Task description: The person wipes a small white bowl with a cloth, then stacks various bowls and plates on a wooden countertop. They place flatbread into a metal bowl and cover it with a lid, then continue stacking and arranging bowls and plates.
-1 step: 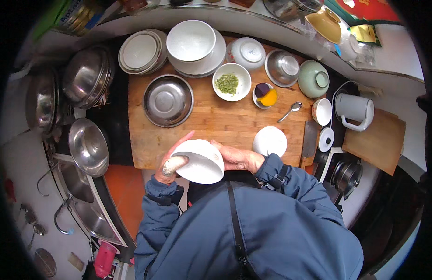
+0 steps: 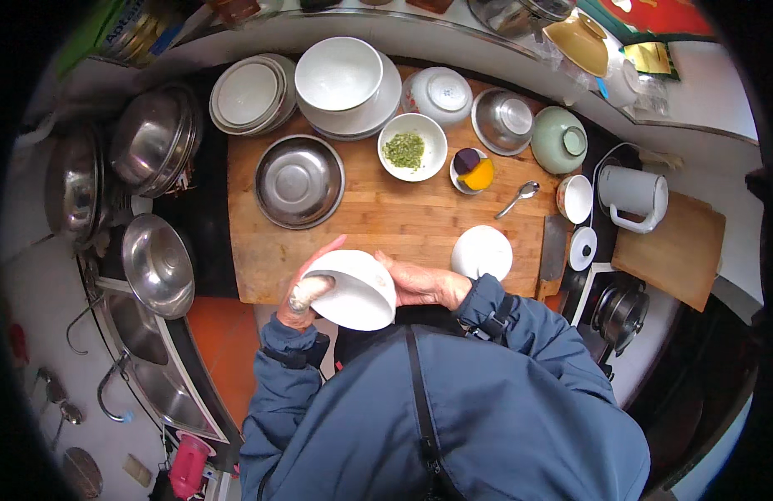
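Above the board's near edge, I hold a white bowl (image 2: 355,292) tilted between both hands, its mouth turned toward me. My left hand (image 2: 301,288) grips its left side, thumb hooked over the rim and fingers behind. On the other side, my right hand (image 2: 418,284) presses against the outer wall; some of its fingers are hidden behind the bowl. Just beyond my right wrist sits another white round dish (image 2: 482,251). Farther off stand a bowl of chopped greens (image 2: 404,150), a small dish with purple and orange pieces (image 2: 474,172) and a metal spoon (image 2: 517,199).
The wooden board (image 2: 386,209) carries a steel basin (image 2: 300,181), stacked white plates (image 2: 248,92), a large white bowl (image 2: 339,73) and a green bowl (image 2: 559,140). A cleaver (image 2: 553,249) lies at its right edge, near a white kettle (image 2: 633,199). A sink (image 2: 171,392) is at left.
The bowl in my hands has shifted slightly left and turned a little, with my hands still on it. The rest of the scene looks the same, apart from a slight view shift.
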Motion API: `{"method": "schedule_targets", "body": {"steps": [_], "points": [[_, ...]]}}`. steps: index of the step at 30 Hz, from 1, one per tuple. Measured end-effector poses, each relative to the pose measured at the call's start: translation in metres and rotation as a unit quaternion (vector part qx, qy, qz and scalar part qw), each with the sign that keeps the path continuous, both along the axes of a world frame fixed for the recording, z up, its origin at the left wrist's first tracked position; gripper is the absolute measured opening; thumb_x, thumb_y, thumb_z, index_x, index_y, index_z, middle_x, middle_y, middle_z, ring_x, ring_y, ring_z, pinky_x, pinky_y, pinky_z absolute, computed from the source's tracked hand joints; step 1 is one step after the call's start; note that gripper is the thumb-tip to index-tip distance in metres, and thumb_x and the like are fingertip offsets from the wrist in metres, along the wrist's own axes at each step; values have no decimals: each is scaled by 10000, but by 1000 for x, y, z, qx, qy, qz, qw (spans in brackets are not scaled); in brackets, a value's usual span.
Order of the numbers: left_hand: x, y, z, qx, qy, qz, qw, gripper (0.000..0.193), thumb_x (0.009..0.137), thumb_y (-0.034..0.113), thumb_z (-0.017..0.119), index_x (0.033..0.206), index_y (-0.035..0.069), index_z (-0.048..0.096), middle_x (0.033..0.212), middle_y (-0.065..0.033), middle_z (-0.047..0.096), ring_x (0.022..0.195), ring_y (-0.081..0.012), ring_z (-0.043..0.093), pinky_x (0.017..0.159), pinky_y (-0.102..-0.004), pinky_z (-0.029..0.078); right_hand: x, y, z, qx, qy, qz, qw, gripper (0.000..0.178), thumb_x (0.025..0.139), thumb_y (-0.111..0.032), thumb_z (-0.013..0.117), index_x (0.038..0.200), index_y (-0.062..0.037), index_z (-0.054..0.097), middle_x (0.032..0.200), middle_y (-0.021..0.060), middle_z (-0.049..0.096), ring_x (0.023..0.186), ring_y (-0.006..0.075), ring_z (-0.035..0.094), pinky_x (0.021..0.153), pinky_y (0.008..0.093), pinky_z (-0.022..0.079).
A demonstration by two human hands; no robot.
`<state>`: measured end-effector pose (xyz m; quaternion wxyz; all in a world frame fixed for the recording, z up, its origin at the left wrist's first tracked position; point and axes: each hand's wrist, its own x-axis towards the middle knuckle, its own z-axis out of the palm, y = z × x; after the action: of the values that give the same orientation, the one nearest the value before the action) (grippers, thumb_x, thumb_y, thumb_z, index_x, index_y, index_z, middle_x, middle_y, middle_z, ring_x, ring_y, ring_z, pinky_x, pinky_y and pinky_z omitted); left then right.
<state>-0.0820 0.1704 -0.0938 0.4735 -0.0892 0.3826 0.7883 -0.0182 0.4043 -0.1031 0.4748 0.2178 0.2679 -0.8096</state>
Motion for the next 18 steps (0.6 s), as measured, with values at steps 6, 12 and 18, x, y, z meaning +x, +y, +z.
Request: {"method": "schedule_targets", "body": {"steps": [6,12,18], "points": [[16,-13,-14,-46,-119,98,987,753,825,235,694,1492,-23,459,1280,-192,676,1154,-318,684,1041,-467,553,-55,71,7,495,468,158,715,712,933,-462,717,1474,-50,504,1340,271,608,1238,365,613,1041,460,506],[47,-48,-43,-110,-145,165,969,641,816,180,648,1412,-23,532,1278,-207,670,1170,-353,668,1050,-485,542,-116,112,-20,709,566,203,370,1126,685,-414,914,1583,-75,327,1617,287,298,1502,455,303,1209,534,306],[56,-54,-43,-174,145,73,971,530,851,189,615,1348,6,590,1261,-156,674,1156,-350,662,1050,-479,532,-123,113,-41,717,543,228,374,1207,642,-422,940,1595,-66,290,1565,335,343,1482,485,325,1221,555,277]]}}
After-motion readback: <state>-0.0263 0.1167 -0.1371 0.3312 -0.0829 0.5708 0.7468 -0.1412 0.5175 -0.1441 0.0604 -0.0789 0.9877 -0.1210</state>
